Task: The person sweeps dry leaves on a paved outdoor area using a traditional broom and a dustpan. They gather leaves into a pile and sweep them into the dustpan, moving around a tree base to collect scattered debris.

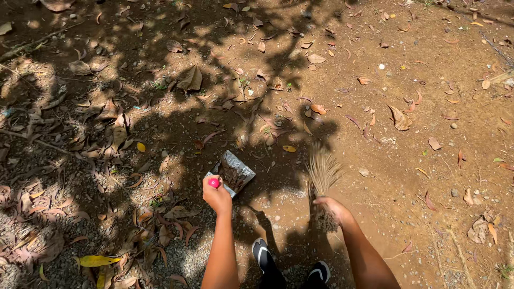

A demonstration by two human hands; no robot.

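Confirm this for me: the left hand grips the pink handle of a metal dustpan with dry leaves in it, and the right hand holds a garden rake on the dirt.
One detail is wrong. The head view shows the right hand holding a short straw broom, not a garden rake. The rest stands: the left hand grips the pink handle of a metal dustpan with dry leaves in it.

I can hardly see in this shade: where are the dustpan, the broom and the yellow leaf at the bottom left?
Dustpan (235, 172): head view, middle of the metal tray.
Broom (322, 171): head view, its splayed bristles.
Yellow leaf (97, 260): head view, its middle.
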